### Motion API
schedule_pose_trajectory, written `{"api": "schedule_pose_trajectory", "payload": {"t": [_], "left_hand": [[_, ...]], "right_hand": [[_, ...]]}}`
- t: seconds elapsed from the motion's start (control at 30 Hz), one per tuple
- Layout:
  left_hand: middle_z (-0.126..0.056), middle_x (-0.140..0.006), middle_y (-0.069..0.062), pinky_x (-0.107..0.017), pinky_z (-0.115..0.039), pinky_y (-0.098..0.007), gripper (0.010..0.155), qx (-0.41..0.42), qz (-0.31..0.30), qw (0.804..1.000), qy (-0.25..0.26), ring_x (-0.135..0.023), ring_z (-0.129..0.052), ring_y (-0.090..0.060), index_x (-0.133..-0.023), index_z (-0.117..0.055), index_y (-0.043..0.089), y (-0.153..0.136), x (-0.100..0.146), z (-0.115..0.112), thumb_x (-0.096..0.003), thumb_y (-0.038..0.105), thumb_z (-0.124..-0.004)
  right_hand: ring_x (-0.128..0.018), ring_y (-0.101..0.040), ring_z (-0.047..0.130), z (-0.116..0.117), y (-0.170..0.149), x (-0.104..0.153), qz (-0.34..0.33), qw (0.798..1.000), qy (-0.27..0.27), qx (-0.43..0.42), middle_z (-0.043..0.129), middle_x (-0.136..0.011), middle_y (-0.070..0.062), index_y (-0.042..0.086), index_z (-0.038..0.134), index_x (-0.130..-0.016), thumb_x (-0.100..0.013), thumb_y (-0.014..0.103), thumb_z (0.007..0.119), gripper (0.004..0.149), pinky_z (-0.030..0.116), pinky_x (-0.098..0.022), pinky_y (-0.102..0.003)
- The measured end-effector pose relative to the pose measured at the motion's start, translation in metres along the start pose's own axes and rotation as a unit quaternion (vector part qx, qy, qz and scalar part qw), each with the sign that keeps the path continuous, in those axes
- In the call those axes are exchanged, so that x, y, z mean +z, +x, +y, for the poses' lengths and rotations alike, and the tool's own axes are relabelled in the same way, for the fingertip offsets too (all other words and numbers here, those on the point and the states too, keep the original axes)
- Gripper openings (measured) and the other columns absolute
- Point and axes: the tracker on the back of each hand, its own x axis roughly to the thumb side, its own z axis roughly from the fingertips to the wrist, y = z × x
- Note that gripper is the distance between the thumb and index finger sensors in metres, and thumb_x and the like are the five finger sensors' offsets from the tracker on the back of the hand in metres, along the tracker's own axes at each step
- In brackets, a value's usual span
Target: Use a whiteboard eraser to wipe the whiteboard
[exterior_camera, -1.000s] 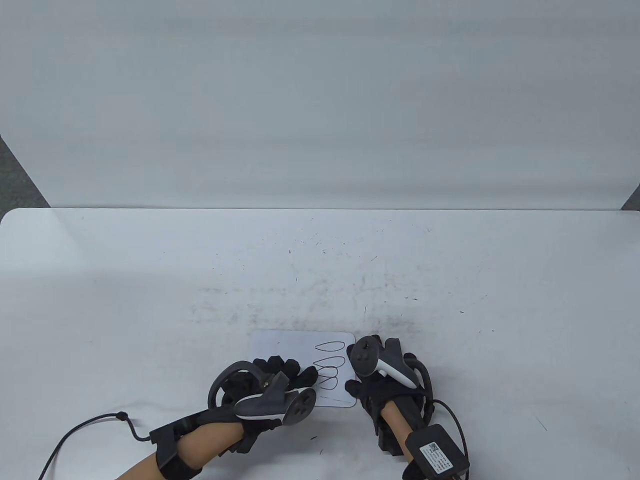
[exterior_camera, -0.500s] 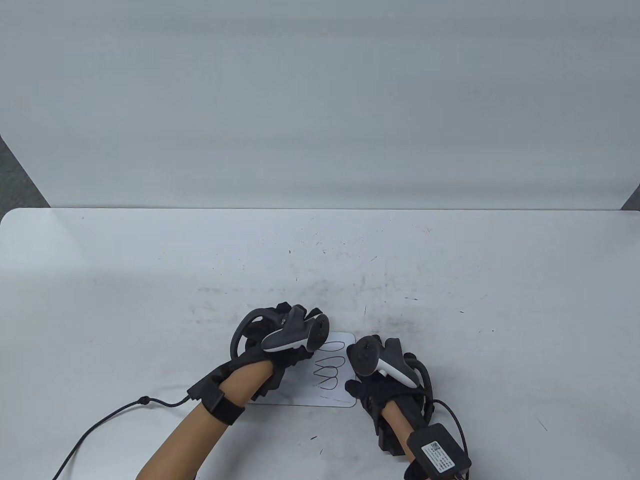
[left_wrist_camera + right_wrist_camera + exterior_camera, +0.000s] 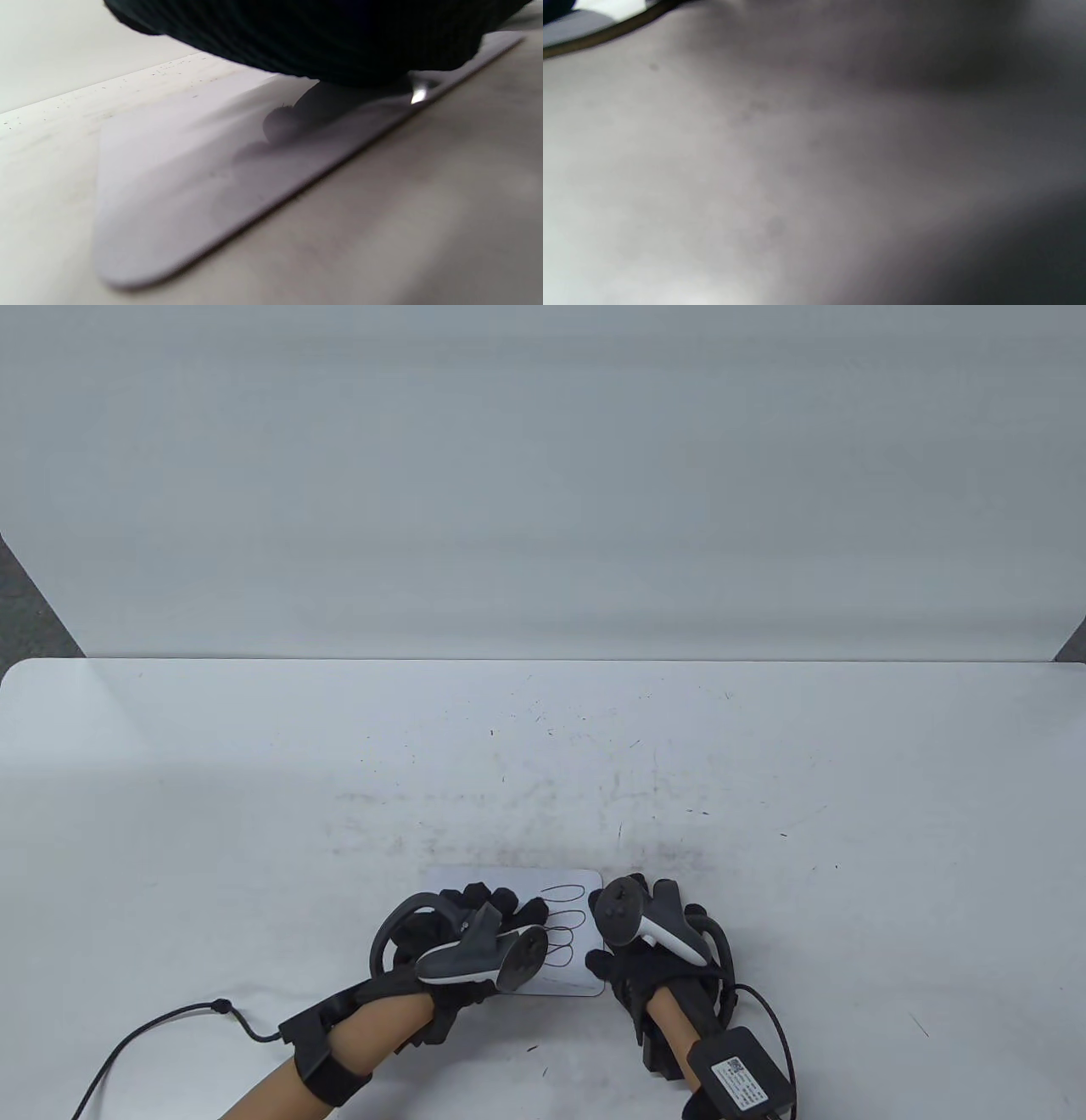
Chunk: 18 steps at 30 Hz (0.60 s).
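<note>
A small white whiteboard [image 3: 458, 881] lies flat near the table's front edge, with several black pen loops [image 3: 562, 923] on its right part. My left hand [image 3: 484, 912] is curled on the board's middle, just left of the loops. In the left wrist view the glove [image 3: 318, 38] presses a dark grey pad, the eraser [image 3: 292, 120], onto the board [image 3: 169, 182]; most of the eraser is hidden. My right hand [image 3: 628, 967] rests on the table at the board's right edge, thumb touching that edge. The right wrist view shows only the board's corner [image 3: 568, 25] and blurred table.
The white table [image 3: 254, 780] carries faint smudges and pen marks behind the board. A white back panel [image 3: 543, 475] stands at the far edge. A black cable [image 3: 170, 1018] runs from my left wrist to the bottom left.
My left hand swept up to the board's far left corner, then came back down toward the near edge beside the loops. The right hand and the board have not moved.
</note>
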Motion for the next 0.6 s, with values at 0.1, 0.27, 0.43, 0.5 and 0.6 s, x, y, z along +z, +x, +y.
{"api": "schedule_pose_trajectory", "payload": {"t": [0.1, 0.27, 0.43, 0.5, 0.6], "left_hand": [[-0.056, -0.112, -0.007, -0.061, -0.061, -0.053, 0.082, -0.008, -0.008, 1.000, 0.006, -0.086, -0.065, -0.036, -0.113, -0.044, 0.040, 0.006, 0.009, -0.001, -0.0407, 0.057, -0.078], [-0.056, -0.113, -0.007, -0.061, -0.060, -0.053, 0.081, -0.022, -0.004, 1.000, 0.007, -0.087, -0.065, -0.036, -0.113, -0.046, 0.040, 0.007, 0.000, 0.003, -0.0407, 0.056, -0.079], [-0.056, -0.113, -0.006, -0.063, -0.059, -0.054, 0.080, -0.004, 0.028, 1.000, -0.008, -0.088, -0.064, -0.036, -0.113, -0.046, 0.042, -0.005, -0.033, 0.009, -0.0409, 0.055, -0.080], [-0.056, -0.113, -0.006, -0.063, -0.059, -0.054, 0.080, -0.002, 0.051, 0.999, -0.009, -0.088, -0.064, -0.036, -0.113, -0.046, 0.042, -0.016, -0.054, 0.011, -0.0411, 0.055, -0.080], [-0.056, -0.113, -0.005, -0.063, -0.058, -0.054, 0.080, 0.001, 0.085, 0.996, -0.014, -0.088, -0.063, -0.035, -0.112, -0.047, 0.042, -0.028, -0.080, 0.015, -0.0407, 0.055, -0.080]], "right_hand": [[-0.093, -0.051, 0.004, 0.000, 0.000, 0.000, 0.000, 1.000, 0.000, -0.002, 0.004, -0.108, -0.011, 0.032, 0.018, -0.094, -0.038, 0.048, 0.055, 0.070, 0.015, -0.060, -0.076], [-0.093, -0.051, 0.004, 0.000, 0.000, 0.000, 0.000, 1.000, 0.001, -0.004, 0.005, -0.108, -0.011, 0.033, 0.019, -0.094, -0.038, 0.048, 0.056, 0.069, 0.015, -0.060, -0.076], [-0.093, -0.051, 0.004, 0.000, 0.000, -0.001, 0.000, 1.000, 0.004, -0.005, 0.004, -0.108, -0.011, 0.033, 0.019, -0.094, -0.038, 0.048, 0.056, 0.069, 0.015, -0.060, -0.076], [-0.093, -0.051, 0.004, 0.000, 0.000, -0.001, -0.001, 1.000, 0.005, -0.006, 0.004, -0.108, -0.011, 0.033, 0.019, -0.094, -0.038, 0.047, 0.056, 0.069, 0.015, -0.060, -0.076], [-0.093, -0.051, 0.003, 0.000, 0.000, -0.001, -0.002, 1.000, 0.007, -0.008, 0.004, -0.108, -0.011, 0.033, 0.018, -0.094, -0.038, 0.048, 0.056, 0.069, 0.014, -0.060, -0.076]]}}
